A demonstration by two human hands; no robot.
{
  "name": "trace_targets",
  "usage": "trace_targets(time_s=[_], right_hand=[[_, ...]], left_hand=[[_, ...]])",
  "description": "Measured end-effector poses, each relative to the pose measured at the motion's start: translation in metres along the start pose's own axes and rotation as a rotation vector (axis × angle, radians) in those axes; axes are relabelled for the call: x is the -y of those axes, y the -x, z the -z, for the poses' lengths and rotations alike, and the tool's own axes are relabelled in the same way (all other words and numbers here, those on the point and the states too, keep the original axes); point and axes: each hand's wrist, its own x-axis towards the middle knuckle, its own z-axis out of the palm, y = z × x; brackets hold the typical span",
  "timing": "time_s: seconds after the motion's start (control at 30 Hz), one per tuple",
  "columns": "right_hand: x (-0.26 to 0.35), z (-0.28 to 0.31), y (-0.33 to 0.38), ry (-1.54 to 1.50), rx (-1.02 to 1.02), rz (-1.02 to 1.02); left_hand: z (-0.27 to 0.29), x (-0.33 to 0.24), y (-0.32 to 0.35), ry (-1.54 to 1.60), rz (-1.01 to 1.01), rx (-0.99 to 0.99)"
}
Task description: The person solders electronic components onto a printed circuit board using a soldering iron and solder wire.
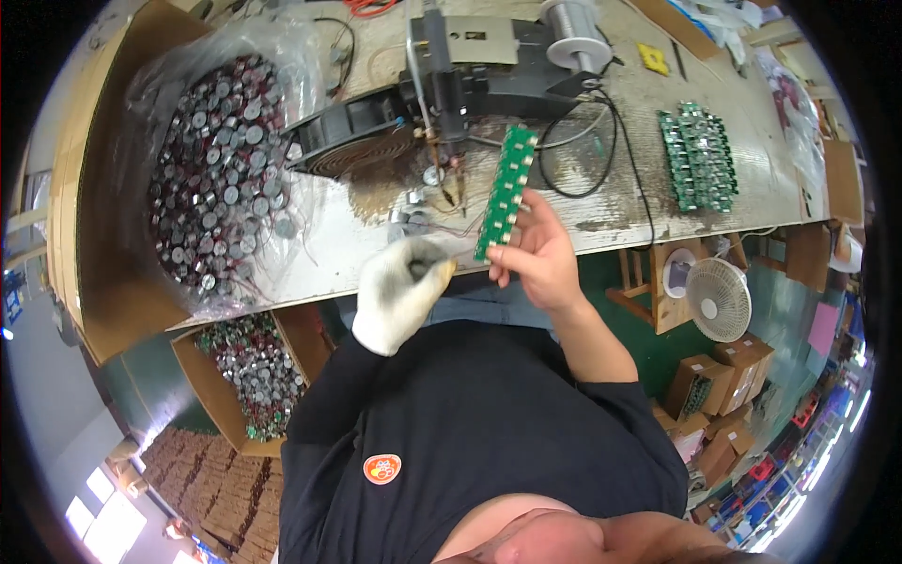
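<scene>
"What takes up the most room?"

"The bench [338,254], pale and worn, running across the upper part of the view. On its left stands a big cardboard carton [108,235] with a heap of small round metal parts [225,188], red wires among them."

"And next in size?"

"The dark machine [517,89] at the back of the bench, with a black blower [366,136] on its left and a spool of silvery wire [573,38] at its upper right. Off to the right lies a batch of green boards [700,160]."

"The hands?"

"Both are at the front edge of the bench. The right hand [540,254] is bare and grips one green circuit strip [507,188] by its near end, thumb on the face. The left hand [399,291], in a white glove, is curled, thumb and fingers drawn together; I cannot tell whether it pinches anything."

"How does the strip lie between them?"

"Raised in front of the body, its long axis running away from the wearer and leaning slightly right. The right hand touches it; the left is just beside its near end, on the left, apparently not touching."

"Anything smaller?"

"A few loose metal cans [409,221] beyond the glove, with thin wires trailing near the strip."
</scene>
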Motion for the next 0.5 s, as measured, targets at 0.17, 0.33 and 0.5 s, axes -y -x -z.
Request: trace_targets(time_s=[0.17,0.33,0.5], right_hand=[[0.006,0.014,0.045,-0.08,-0.027,-0.029],[0.029,0.008,0.088,-0.015,-0.056,0.091],[0.053,0.004,0.117,0.278,-0.103,0.257]], left_hand=[[-0.016,-0.016,0.027,-0.567,-0.491,-0.03],[-0.068,-0.019,0.019,-0.507,-0.824,-0.189],[-0.114,-0.04,-0.016,-0.305,-0.881,-0.078]])
